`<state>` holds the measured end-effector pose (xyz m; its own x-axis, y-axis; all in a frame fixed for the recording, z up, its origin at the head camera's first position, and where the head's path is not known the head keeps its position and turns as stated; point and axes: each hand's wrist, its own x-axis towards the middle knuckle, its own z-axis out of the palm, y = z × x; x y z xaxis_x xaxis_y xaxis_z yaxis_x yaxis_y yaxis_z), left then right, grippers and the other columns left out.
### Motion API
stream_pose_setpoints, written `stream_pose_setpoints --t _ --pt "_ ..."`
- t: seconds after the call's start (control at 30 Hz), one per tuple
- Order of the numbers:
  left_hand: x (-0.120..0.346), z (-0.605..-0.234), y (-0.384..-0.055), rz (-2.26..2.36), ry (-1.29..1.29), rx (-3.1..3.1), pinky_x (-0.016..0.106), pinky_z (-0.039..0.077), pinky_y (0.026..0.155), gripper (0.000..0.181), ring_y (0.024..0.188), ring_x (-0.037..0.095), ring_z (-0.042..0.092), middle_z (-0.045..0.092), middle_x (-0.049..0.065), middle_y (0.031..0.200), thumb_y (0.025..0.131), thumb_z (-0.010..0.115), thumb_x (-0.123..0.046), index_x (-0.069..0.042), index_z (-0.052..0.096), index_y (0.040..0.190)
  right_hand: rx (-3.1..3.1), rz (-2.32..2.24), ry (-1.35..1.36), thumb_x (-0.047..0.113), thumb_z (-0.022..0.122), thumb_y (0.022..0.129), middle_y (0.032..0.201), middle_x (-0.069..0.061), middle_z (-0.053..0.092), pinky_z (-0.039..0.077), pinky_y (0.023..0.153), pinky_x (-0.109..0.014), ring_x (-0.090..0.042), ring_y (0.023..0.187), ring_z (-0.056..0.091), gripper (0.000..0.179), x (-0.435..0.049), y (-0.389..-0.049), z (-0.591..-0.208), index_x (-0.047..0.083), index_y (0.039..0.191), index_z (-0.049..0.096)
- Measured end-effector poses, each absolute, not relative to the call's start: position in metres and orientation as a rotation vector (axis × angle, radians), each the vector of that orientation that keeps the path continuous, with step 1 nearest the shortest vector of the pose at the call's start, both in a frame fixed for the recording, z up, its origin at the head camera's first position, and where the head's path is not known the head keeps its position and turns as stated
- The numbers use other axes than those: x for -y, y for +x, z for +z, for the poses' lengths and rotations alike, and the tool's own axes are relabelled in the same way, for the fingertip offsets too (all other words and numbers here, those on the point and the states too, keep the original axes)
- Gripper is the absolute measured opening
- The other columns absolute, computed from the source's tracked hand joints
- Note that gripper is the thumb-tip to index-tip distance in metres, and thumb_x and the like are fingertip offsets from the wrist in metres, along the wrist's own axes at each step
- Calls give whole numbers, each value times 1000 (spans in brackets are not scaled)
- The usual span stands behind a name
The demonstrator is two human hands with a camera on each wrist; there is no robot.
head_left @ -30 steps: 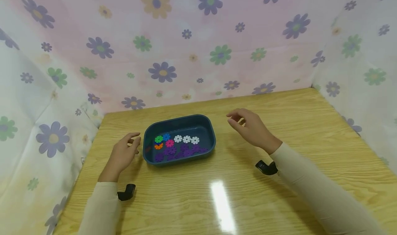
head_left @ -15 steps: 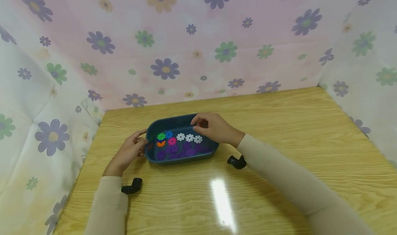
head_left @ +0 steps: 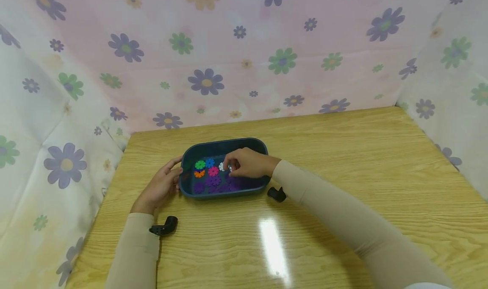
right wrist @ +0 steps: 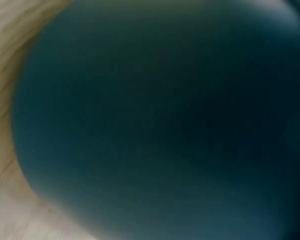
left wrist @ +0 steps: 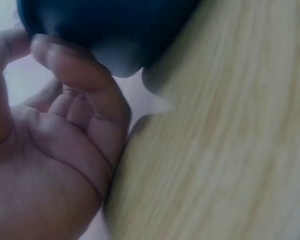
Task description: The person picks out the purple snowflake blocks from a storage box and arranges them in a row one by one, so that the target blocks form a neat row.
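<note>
A dark blue plastic tray (head_left: pixel 225 194) stands on the table with flower-shaped plastic discs in it. Against its left end my left hand (head_left: pixel 162 183) rests, index finger and thumb touching the rim. In the left wrist view the fingers (left wrist: pixel 75 67) of that hand are bent loosely against the tray's outer wall (left wrist: pixel 125 25). My right hand (head_left: pixel 249 162) reaches down into the tray over the white discs (head_left: pixel 222 166), partly covering them. A gap shows between its thumb and index finger; no pinched disc is visible. The right wrist view shows mostly the blurred tray wall (right wrist: pixel 115 125).
Left of the right hand lie a green disc (head_left: pixel 200 165), a blue disc (head_left: pixel 210 162), an orange disc (head_left: pixel 199 173) and a pink disc (head_left: pixel 213 171). Several purple discs (head_left: pixel 213 181) lie along the tray's front side. Flowered cloth (head_left: pixel 244 68) surrounds the wooden table (head_left: pixel 324 140).
My right hand has moved left from beside the tray and down into it, over the white discs. The left hand has moved right to touch the tray's left end.
</note>
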<state>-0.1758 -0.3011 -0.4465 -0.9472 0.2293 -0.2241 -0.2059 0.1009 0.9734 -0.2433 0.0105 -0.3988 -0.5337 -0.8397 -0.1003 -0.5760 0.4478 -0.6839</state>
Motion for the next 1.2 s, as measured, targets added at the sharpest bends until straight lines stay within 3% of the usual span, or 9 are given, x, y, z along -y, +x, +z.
stream_pose_setpoints --t 0.23,0.73,1.2 --pt "306 -457 -177 2089 91 -1953 18 46 56 52 63 4 52 61 -8 79 108 45 -26 -12 27 155 -2223 -626 -1202 17 74 92 90 3 64 50 76 -25 -9 81 58 27 -5 -243 -406 16 118 66" --pt "310 -462 -179 2190 218 -1856 17 48 57 50 66 3 55 63 -5 87 108 45 -19 -11 29 155 -2203 -546 -1256 19 76 90 83 6 62 49 72 -24 -8 73 55 29 -2 -241 -418 20 118 67" --pt "310 -461 -178 2161 225 -1878 18 46 57 50 63 3 53 61 -7 84 108 45 -18 -12 29 155 -2238 -555 -1252 18 78 88 86 5 62 47 71 -22 -7 75 53 21 -1 -238 -420 17 103 65"
